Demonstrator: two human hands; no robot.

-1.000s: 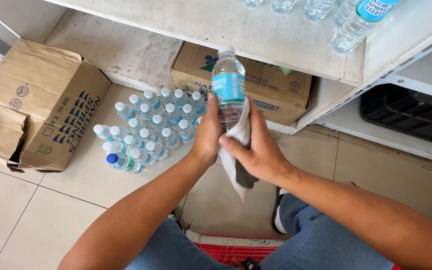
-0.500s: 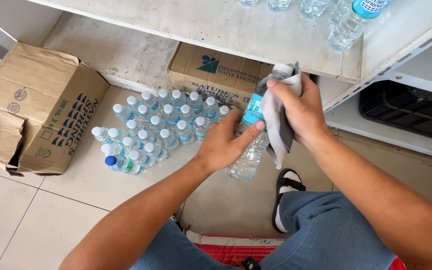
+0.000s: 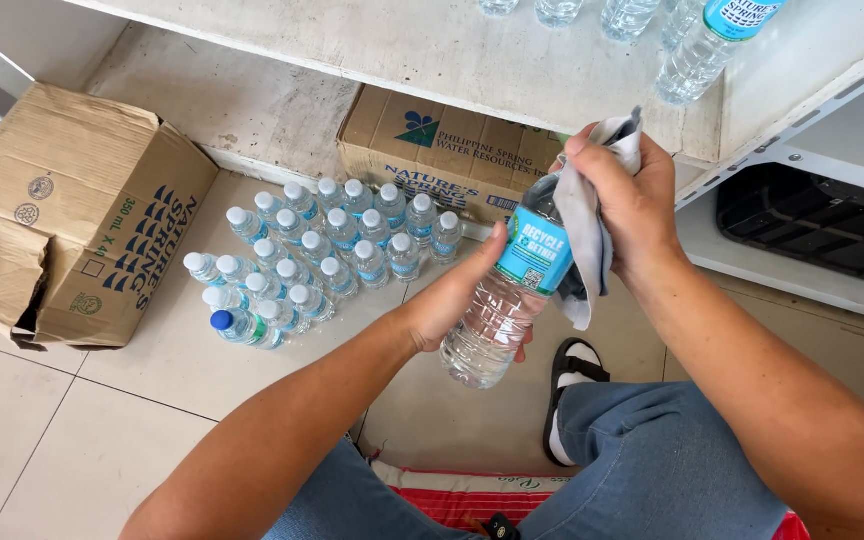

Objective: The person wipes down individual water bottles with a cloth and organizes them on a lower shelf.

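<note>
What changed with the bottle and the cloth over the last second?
The water bottle went from upright to tilted, cap end up-right. The right hand carried the grey cloth from the bottle's lower part up to its cap end. The left hand kept hold. The bottles on the floor stayed put.

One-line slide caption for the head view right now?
Left hand holds a water bottle while right hand presses a grey cloth against its top.

Clear plastic water bottle [image 3: 505,300] — blue label, tilted, neck toward far right; grey-white cloth [image 3: 584,215] wrapped over its top — both held mid-air.
</note>
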